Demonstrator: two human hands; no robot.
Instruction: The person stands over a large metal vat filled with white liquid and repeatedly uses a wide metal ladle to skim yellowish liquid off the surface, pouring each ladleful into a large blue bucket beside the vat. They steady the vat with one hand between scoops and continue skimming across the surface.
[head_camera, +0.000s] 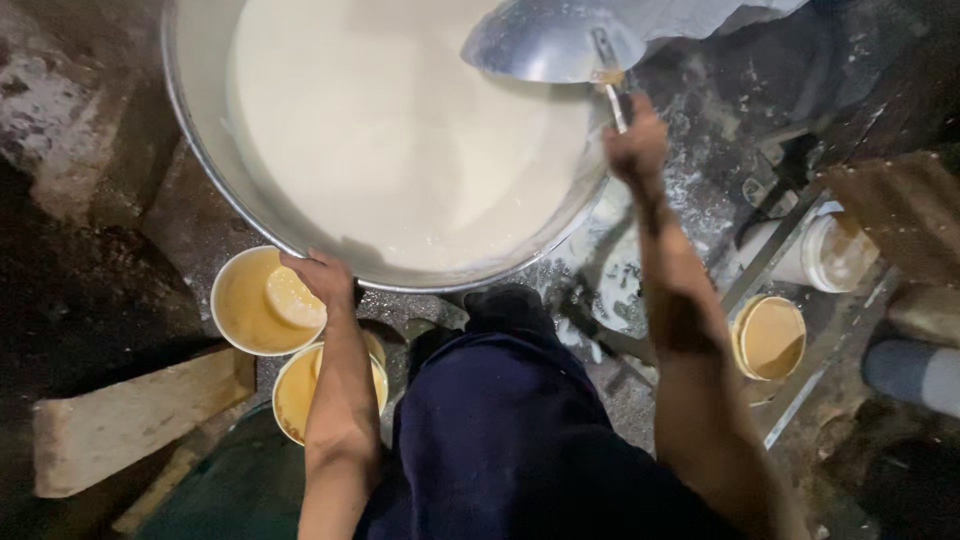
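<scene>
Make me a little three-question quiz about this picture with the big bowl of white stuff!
1. True or false: the right hand holds the ladle.
2. What does the left hand hold: A the cup, B the plank, C the basin?
3. What colour is the liquid in the basin?

Key: 1 true. 2 A. 3 white.

Clutter on the dark, spattered floor

A pale wooden plank (125, 420) lies at lower left. A second yellow plastic cup (298, 392) sits at lower centre-left, a tan round lid (772, 337) at right, a white plastic tub (832, 252) above it beside a grey metal rail (770, 255).
</scene>
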